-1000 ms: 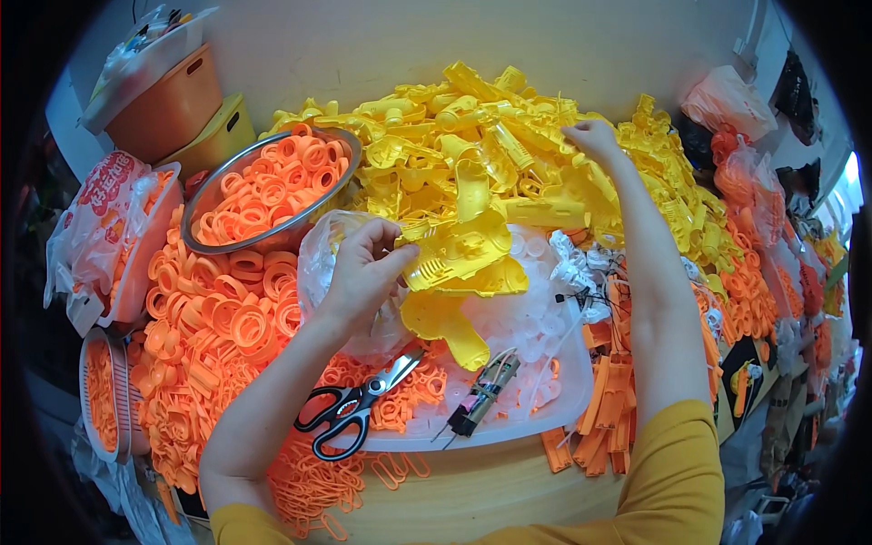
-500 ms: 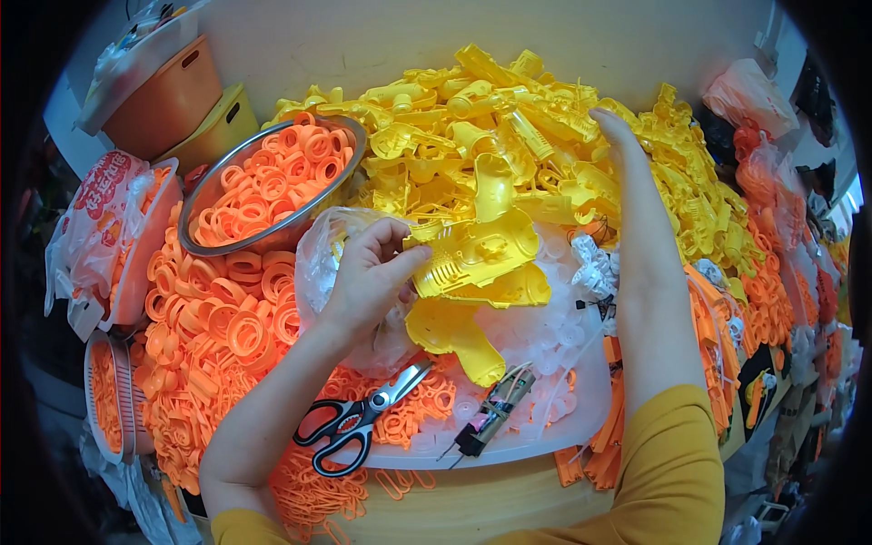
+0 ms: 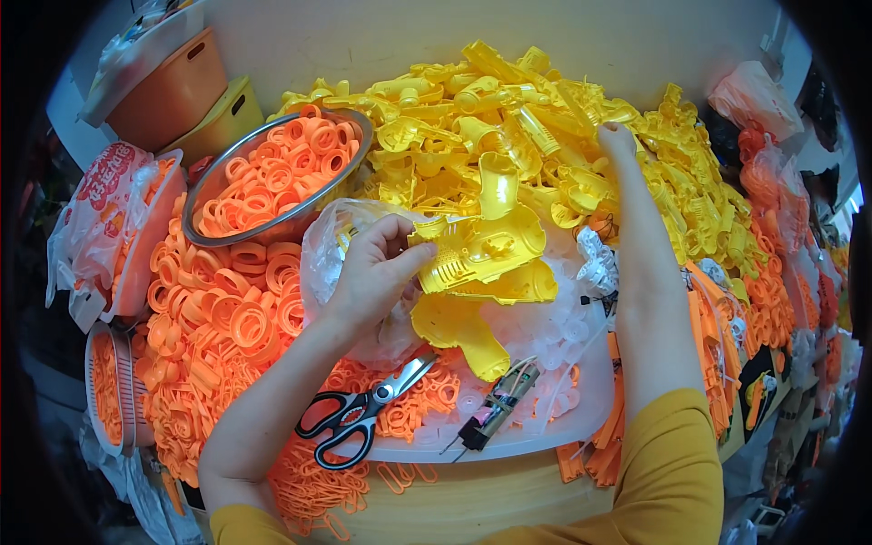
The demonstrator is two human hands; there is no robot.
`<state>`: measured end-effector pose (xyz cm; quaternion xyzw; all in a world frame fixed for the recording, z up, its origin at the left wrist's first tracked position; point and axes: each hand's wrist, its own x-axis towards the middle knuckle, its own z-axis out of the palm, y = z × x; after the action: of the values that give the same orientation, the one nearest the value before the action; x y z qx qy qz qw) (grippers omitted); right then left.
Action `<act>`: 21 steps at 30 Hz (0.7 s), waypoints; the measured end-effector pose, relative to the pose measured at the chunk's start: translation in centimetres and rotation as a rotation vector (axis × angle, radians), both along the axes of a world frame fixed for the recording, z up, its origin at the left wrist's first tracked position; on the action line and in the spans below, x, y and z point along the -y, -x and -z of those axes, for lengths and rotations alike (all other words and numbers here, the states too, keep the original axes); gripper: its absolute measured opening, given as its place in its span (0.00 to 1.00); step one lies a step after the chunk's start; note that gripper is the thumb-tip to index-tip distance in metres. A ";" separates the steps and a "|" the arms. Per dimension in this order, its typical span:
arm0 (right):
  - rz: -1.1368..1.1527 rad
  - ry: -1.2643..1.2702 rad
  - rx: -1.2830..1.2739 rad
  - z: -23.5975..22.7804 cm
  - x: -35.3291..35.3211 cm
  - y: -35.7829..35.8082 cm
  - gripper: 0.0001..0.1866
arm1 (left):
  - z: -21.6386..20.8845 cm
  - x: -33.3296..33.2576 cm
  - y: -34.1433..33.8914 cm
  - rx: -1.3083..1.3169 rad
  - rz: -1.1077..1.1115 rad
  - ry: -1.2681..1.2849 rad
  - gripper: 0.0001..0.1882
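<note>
My left hand (image 3: pixel 377 272) is closed, thumb and fingers pinching the edge of yellow plastic toy gun shells (image 3: pixel 481 250). Several of these moulded pieces overlap there, one showing ribs on its inner side and another with a handle shape hanging below. They are over a white tray (image 3: pixel 581 418) of translucent plastic pieces. Farther off, my right hand (image 3: pixel 619 143) reaches into the big heap of yellow shells (image 3: pixel 536 127). Its fingers point away from me and are mostly hidden, so whether it holds a piece cannot be seen.
Black-handled scissors (image 3: pixel 363 413) and a taped device with wires (image 3: pixel 495 409) lie at the tray's near edge. A metal bowl (image 3: pixel 190 222) of orange rings stands at left, above piled orange parts (image 3: pixel 227 313). More orange strips (image 3: pixel 713 345) lie right, near my forearm.
My right hand has shifted slightly at the heap, and its fingers have bent down out of sight. My left hand keeps its hold on the shells. The whole view has moved a little.
</note>
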<state>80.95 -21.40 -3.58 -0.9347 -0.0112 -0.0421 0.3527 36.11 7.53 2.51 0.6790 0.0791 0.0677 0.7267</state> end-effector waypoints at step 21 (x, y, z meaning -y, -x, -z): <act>-0.228 0.132 1.223 -16.5 5.1 29.8 0.28 | -1.9 7.3 2.4 0.074 -0.166 0.188 0.08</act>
<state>51.19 -26.50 12.90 -0.7542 -0.3132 -0.5310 0.2261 33.75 0.25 4.36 0.5961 0.1144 0.1449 0.7814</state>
